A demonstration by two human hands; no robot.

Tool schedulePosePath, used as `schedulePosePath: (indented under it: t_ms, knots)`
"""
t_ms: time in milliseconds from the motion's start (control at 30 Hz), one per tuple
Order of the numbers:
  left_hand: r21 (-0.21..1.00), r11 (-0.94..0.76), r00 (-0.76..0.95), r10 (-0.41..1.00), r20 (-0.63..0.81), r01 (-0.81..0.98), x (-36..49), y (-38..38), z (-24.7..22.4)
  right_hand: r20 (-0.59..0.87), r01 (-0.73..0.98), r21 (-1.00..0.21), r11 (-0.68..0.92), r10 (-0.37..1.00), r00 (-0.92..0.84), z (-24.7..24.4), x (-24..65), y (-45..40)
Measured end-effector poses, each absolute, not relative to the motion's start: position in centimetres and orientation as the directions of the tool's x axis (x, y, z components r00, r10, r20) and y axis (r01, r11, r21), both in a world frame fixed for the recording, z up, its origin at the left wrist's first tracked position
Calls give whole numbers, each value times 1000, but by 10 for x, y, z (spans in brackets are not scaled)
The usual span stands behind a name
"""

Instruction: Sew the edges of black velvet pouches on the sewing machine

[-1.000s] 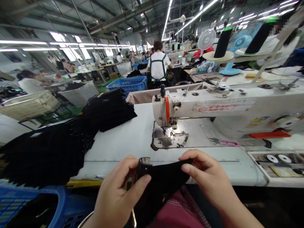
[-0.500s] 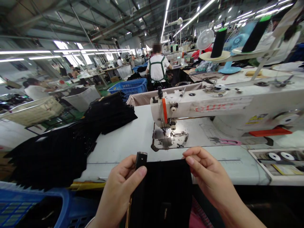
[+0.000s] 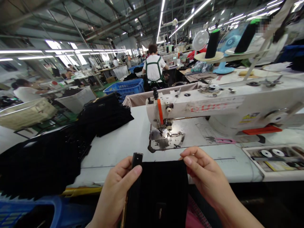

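A large sewing workshop surrounds a pale desk (image 3: pixel 114 145), where a lamp-lit white sewing machine (image 3: pixel 223 101) stands just beyond the hands, likely set there for easy reach. A black fabric piece (image 3: pixel 166 183) is at the desk's near edge, a small label (image 3: pixel 161 210) facing up. The left hand (image 3: pixel 116 180) grips its far left corner, thumb over a dark strip (image 3: pixel 136 163) along that side, apparently so strip and cloth stay aligned. The right hand (image 3: pixel 206 174) pinches the far right corner between thumb and fingers; held from both ends, the far edge runs nearly straight. Black fabric stacks (image 3: pixel 104 115) sit left, seemingly to leave the middle free, while pink-handled snips (image 3: pixel 224 140) and bobbins (image 3: pixel 266 153) lie right, probably for handy access. Whether the cloth's near end is supported cannot be told.
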State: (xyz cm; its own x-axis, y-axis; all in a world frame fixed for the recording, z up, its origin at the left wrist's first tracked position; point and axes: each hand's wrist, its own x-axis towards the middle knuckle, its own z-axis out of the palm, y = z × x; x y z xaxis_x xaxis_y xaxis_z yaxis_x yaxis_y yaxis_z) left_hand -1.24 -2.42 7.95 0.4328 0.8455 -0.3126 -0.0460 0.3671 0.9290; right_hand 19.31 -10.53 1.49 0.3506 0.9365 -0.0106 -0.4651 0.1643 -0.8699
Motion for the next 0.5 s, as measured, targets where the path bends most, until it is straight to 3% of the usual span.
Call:
schedulePosePath:
  t_ms: [167,233,267,300,367,433,500]
  knots:
    - [940,340,436,840,-322,38,-15,-17,74,4,-465,-870,166,944,331,17,194,-104]
    - [980,112,425,888,-173,164,-15,-16,75,10,-408,-901,146,949,316,16,196,-105]
    - [970,-84,445,895,-27,228,-16,-17,77,12,-365,-923,122,957,291,15,197,-106]
    - [910,-316,495,855,152,267,-16,-18,78,11,-313,-945,94,966,257,14,198,-106]
    - [628,-746,632,600,491,220,-15,-24,81,21,-223,-973,68,978,208,12,200,-107]
    - [295,-948,700,290,653,118,-14,-32,83,72,-214,-970,118,975,212,12,200,-106]
    - [53,-997,725,76,685,55,-12,-38,84,154,-264,-939,219,957,245,13,199,-106]
